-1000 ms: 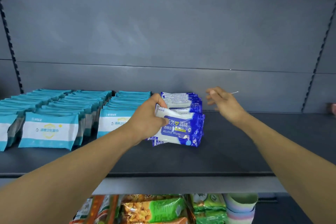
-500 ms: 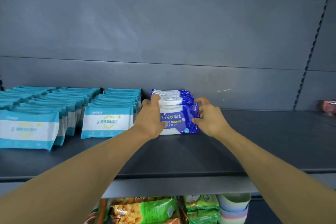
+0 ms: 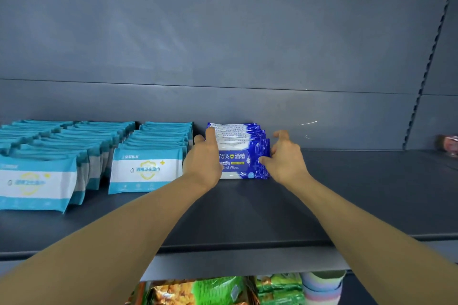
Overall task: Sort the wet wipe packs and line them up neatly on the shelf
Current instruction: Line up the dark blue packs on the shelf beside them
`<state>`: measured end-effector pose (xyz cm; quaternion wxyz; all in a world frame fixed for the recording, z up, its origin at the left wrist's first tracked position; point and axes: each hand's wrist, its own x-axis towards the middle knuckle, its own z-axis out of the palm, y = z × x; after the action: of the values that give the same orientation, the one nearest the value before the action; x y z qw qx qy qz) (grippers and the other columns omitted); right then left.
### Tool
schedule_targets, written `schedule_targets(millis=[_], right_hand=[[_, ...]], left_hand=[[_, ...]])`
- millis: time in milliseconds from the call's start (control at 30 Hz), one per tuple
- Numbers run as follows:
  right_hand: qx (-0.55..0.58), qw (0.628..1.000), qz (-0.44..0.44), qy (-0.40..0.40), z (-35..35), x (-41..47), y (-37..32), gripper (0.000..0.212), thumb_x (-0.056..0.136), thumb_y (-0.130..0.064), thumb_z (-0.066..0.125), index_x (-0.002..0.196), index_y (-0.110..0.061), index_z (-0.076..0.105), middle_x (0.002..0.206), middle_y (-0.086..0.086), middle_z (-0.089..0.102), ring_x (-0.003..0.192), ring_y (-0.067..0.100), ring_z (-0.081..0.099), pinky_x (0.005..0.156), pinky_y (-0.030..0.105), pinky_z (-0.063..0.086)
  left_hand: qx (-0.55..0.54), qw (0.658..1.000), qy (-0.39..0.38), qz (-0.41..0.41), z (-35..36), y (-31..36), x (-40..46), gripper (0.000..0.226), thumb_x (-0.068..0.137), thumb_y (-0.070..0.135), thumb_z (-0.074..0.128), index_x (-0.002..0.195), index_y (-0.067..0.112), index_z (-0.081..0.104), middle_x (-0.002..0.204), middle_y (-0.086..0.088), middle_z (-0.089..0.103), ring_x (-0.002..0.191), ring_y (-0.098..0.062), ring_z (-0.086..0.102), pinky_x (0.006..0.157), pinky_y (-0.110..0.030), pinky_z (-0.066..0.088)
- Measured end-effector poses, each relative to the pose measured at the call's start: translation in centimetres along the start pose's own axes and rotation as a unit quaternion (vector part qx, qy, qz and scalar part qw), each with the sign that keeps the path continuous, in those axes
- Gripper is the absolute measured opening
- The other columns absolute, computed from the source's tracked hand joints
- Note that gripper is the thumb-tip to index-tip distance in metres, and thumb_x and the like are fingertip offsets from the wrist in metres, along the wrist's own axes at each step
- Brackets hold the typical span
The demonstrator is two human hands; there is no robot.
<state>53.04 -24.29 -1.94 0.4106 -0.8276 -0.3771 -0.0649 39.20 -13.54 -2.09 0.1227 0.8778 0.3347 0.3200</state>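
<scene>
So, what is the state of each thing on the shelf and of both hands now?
Blue packs: upright, in one row front to back.
Teal packs: upright, in rows left of the blue ones.
Left hand: against the blue row's left side, forefinger straight.
Right hand: at the row's right side, fingers loosely curled.
Shelf: bare right of the blue row.

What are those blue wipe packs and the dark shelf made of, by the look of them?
The blue wipe packs look like soft plastic film with a glossy printed finish: their edges are crimped and the fronts catch the light. The shelf looks like painted metal with a matt dark grey coat, judging by its thin flat front lip and the slotted upright at the right. Neither can be confirmed by sight alone.
</scene>
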Motion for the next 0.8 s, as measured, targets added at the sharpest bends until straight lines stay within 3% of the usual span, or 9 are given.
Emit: schedule_targets(millis=[67,133,333,500,633,800], right_hand=[[0.010,0.998,0.049,-0.042,-0.2,-0.1,0.2,0.059,0.078,-0.029,0.076,0.122,-0.010,0.042,0.113,0.004,0.060,0.104,0.023,0.061,0.076,0.033,0.050],[-0.028,0.995,0.050,-0.079,0.0,-0.3,0.3,0.055,0.076,-0.032,0.078,0.118,-0.010,0.050,0.118,0.005,0.061,0.104,0.021,0.060,0.076,0.031,0.049],[-0.093,0.994,0.042,-0.049,0.1,-0.6,0.0,0.045,0.080,-0.029,0.074,0.114,-0.012,0.050,0.117,0.008,0.061,0.104,0.025,0.061,0.075,0.034,0.050],[-0.120,0.990,0.038,-0.068,0.2,-1.2,-0.1,0.045,0.084,-0.028,0.069,0.119,-0.012,0.045,0.123,0.008,0.056,0.109,0.027,0.057,0.074,0.033,0.045],[-0.112,0.990,0.041,-0.081,0.2,-1.3,-0.1,0.046,0.085,-0.028,0.067,0.120,-0.011,0.043,0.123,0.009,0.056,0.108,0.027,0.057,0.080,0.036,0.049],[-0.090,0.988,0.050,-0.113,-0.7,-2.0,0.0,0.061,0.082,-0.032,0.070,0.128,-0.012,0.037,0.129,0.010,0.052,0.116,0.027,0.053,0.091,0.040,0.049]], left_hand=[[0.019,1.000,0.005,0.001,0.1,0.1,0.2,0.071,0.078,0.018,0.076,0.132,0.014,0.029,0.124,-0.013,0.048,0.107,-0.028,0.059,0.085,-0.038,0.052],[0.020,1.000,0.006,-0.007,0.1,0.2,0.4,0.071,0.077,0.020,0.077,0.129,0.013,0.030,0.123,-0.013,0.050,0.106,-0.028,0.059,0.084,-0.037,0.052],[-0.038,0.997,-0.027,-0.068,0.9,0.0,-0.1,0.081,0.080,0.012,0.072,0.140,0.010,0.017,0.122,-0.013,0.056,0.106,-0.031,0.059,0.085,-0.036,0.047],[-0.038,0.995,-0.038,-0.086,0.9,0.0,0.2,0.069,0.080,0.013,0.073,0.130,0.011,0.025,0.125,-0.013,0.055,0.110,-0.031,0.058,0.086,-0.035,0.047],[-0.034,0.996,-0.040,-0.079,0.8,-0.1,-0.2,0.082,0.081,0.017,0.073,0.139,0.012,0.016,0.128,-0.013,0.054,0.111,-0.030,0.058,0.087,-0.035,0.048],[-0.034,0.996,-0.052,-0.068,0.7,0.0,-0.4,0.102,0.077,0.016,0.076,0.147,0.017,0.002,0.134,-0.014,0.044,0.115,-0.028,0.055,0.093,-0.040,0.050]])
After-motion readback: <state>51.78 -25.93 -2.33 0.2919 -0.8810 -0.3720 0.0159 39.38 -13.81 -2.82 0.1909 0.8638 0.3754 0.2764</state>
